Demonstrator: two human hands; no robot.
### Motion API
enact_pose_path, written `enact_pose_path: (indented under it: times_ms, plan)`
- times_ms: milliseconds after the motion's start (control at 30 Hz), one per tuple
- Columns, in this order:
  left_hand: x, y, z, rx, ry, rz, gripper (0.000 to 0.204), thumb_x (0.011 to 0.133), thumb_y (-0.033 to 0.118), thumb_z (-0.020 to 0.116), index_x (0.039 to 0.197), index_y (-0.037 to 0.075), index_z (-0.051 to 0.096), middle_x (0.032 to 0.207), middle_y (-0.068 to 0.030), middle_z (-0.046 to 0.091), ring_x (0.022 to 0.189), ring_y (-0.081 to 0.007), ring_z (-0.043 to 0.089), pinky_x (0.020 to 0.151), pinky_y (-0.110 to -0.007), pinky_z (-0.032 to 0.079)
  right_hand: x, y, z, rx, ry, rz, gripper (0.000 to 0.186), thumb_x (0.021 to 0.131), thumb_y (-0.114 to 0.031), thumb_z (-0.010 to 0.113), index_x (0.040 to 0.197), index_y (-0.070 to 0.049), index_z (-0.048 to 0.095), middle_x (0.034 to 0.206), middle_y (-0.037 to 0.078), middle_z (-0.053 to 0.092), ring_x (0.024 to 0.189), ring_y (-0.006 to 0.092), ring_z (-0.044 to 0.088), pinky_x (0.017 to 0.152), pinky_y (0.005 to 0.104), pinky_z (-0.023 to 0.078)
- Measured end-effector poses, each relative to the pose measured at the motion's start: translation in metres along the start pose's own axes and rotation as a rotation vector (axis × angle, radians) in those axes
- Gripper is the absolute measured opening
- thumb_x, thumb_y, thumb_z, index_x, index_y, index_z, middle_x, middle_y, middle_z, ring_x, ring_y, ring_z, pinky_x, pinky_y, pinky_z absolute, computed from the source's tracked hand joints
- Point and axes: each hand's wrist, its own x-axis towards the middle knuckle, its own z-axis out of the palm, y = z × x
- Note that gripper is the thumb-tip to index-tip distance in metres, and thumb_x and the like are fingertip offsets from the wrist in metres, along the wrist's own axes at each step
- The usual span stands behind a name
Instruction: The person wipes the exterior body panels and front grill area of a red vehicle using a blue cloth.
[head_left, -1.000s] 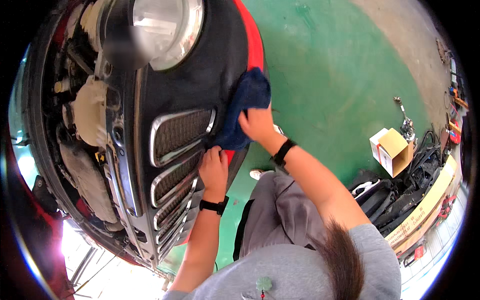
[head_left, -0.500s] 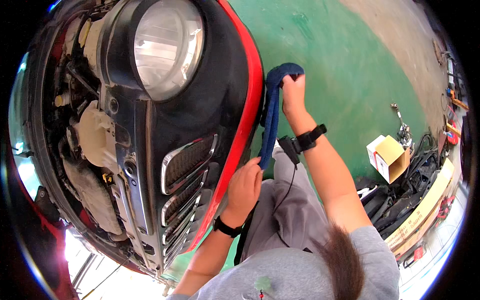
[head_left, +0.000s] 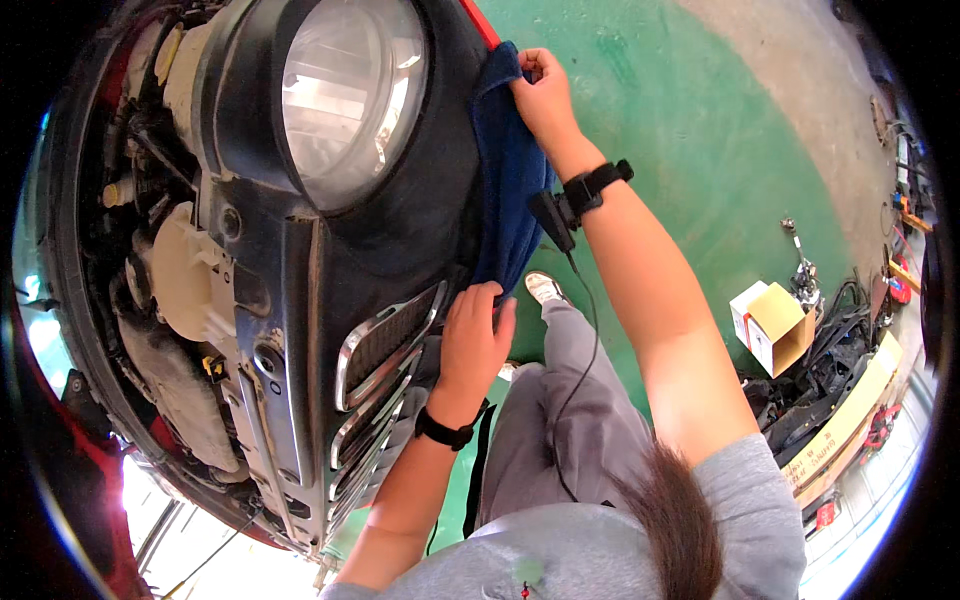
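Note:
A dark blue cloth [head_left: 508, 175] lies spread along the outer edge of the black car front [head_left: 440, 190], covering much of its red trim [head_left: 480, 20]. My right hand [head_left: 546, 100] is closed on the cloth's far end, beside the headlight [head_left: 345, 100]. At the near end, my left hand [head_left: 470, 340] grips the cloth's corner between thumb and fingers, just above the chrome-framed grille [head_left: 385, 350]. Folds of the cloth hide where some fingertips meet it.
The engine bay [head_left: 180, 300] lies exposed on the left. To the right, an open cardboard box [head_left: 775, 325] stands on the green floor [head_left: 670, 180] by a pile of black parts [head_left: 830, 370]. A cable hangs from the device [head_left: 555, 215] on my right wrist.
Both hands have brought the cloth left onto the bumper edge. The right hand has moved farther away and left; the folded cloth has spread wider over the red trim.

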Motion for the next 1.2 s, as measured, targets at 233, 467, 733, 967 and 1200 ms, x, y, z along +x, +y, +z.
enact_pose_path:
  times_ms: [233, 467, 733, 967, 1200]
  plan:
    - [-0.041, -0.024, 0.003, -0.107, 0.017, -0.211, 0.020, 0.089, 0.017, 0.070, 0.096, 0.002, 0.059, 0.079, -0.0116, 0.063, 0.065, -0.0242, 0.059, 0.059, -0.034, 0.047, -0.038, -0.012, -0.017, -0.193, -0.020, -0.059, 0.020, 0.081, -0.016, 0.072, 0.087, -0.003, 0.058, 0.082, 0.013, 0.056, 0.076, 0.0288, 0.056, 0.069, 0.0374, 0.046]
    - [-0.096, -0.030, -0.004, -0.146, 0.080, -0.260, 0.018, 0.085, 0.010, 0.073, 0.096, 0.004, 0.060, 0.073, -0.0073, 0.062, 0.060, -0.0163, 0.056, 0.055, -0.030, 0.045, -0.088, -0.024, -0.027, -0.375, 0.050, -0.088, 0.012, 0.080, -0.010, 0.063, 0.087, -0.003, 0.056, 0.082, 0.015, 0.056, 0.076, 0.0352, 0.056, 0.069, 0.0415, 0.046]
    - [-0.205, -0.070, -0.013, -0.146, 0.099, -0.318, 0.027, 0.083, 0.009, 0.072, 0.107, 0.004, 0.062, 0.078, -0.0097, 0.062, 0.066, -0.0225, 0.059, 0.059, -0.034, 0.048, -0.203, -0.040, -0.024, -0.492, 0.129, -0.058, 0.009, 0.082, -0.009, 0.062, 0.086, -0.004, 0.055, 0.080, 0.015, 0.056, 0.077, 0.0359, 0.057, 0.068, 0.0431, 0.046]
    - [-0.335, -0.130, -0.035, -0.111, 0.160, -0.285, 0.028, 0.082, 0.008, 0.074, 0.109, 0.006, 0.065, 0.075, -0.0053, 0.061, 0.063, -0.0139, 0.055, 0.059, -0.028, 0.046, -0.336, -0.053, 0.004, -0.627, 0.165, -0.023, 0.009, 0.082, -0.007, 0.061, 0.087, -0.001, 0.055, 0.077, 0.015, 0.054, 0.072, 0.0328, 0.056, 0.066, 0.0413, 0.046]
    - [-0.462, -0.160, -0.081, -0.092, 0.131, -0.389, 0.026, 0.081, 0.009, 0.074, 0.106, 0.005, 0.066, 0.080, -0.0070, 0.062, 0.065, -0.0177, 0.055, 0.059, -0.030, 0.046, -0.474, -0.063, 0.039, -0.555, 0.189, -0.040, 0.009, 0.082, -0.009, 0.063, 0.079, -0.005, 0.055, 0.078, 0.015, 0.055, 0.071, 0.0385, 0.054, 0.064, 0.0479, 0.041]
